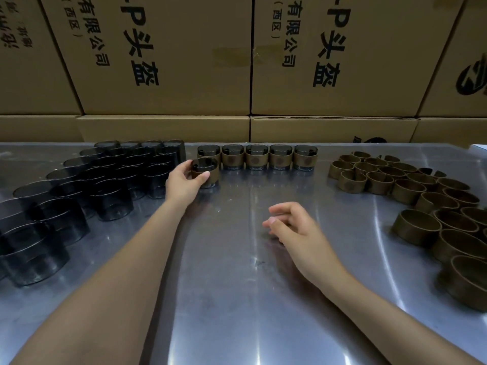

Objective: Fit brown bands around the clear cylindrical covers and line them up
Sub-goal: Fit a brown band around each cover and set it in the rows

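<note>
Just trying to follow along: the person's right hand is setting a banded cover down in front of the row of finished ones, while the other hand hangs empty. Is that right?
Not quite: the head view shows the left hand gripping the banded cover, in front of the left end of the row of finished ones. The right hand is the empty one, loosely curled over the metal table.

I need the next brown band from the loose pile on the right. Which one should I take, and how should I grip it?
Probably take the nearest-left loose band, on the pile's open edge. It stands upright with its opening up, so come from above with the right hand, thumb inside and fingers outside, pinching the left wall, which faces bare table. The left hand is busy gripping the banded cover.
</note>
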`<state>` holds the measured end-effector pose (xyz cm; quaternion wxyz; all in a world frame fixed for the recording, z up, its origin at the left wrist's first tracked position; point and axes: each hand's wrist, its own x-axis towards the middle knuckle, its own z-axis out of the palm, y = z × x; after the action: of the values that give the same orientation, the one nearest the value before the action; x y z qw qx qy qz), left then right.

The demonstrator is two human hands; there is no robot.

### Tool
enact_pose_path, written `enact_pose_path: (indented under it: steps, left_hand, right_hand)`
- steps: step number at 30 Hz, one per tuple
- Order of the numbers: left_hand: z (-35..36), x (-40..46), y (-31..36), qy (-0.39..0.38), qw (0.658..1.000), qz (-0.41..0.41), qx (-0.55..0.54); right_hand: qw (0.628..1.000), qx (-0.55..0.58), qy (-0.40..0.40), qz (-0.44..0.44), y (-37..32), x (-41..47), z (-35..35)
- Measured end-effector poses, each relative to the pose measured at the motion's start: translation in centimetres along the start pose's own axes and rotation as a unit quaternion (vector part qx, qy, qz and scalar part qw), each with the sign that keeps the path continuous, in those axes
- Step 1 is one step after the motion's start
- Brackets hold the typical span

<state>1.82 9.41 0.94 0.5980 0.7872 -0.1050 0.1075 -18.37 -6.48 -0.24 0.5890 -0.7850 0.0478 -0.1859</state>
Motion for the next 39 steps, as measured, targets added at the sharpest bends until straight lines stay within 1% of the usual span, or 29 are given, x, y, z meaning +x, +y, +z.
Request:
enact_pose_path:
  steps: [5,18,25,36,39]
  left_hand:
    - [0.5,1.3,-0.3,-0.001,1.0,-0.014,0.015]
    - [1.3,1.9,-0.5,-0.02,0.991,-0.033,0.131]
    - [1.4,1.9,-0.3,-0.019,0.984,-0.031,0.172]
    - [1.5,1.9,-0.3,-0.029,0.978,-0.046,0.203]
    - [1.3,1.4,-0.1,-0.027,0.98,-0.045,0.191]
  right_hand:
    - [1.0,0.002,-0.006,-0.003,-0.1,0.0,0.1]
    - [1.0,-0.027,-0.011,-0.009,-0.4,-0.3,0.2]
    - [0.999,-0.033,-0.012,-0.012,-0.3,-0.3,0.1]
    - [0.999,-0.041,-0.018,-0.02,-0.2,-0.2,0.0]
    - [0.999,-0.036,-0.019,-0.022,-0.2,-0.2,-0.1]
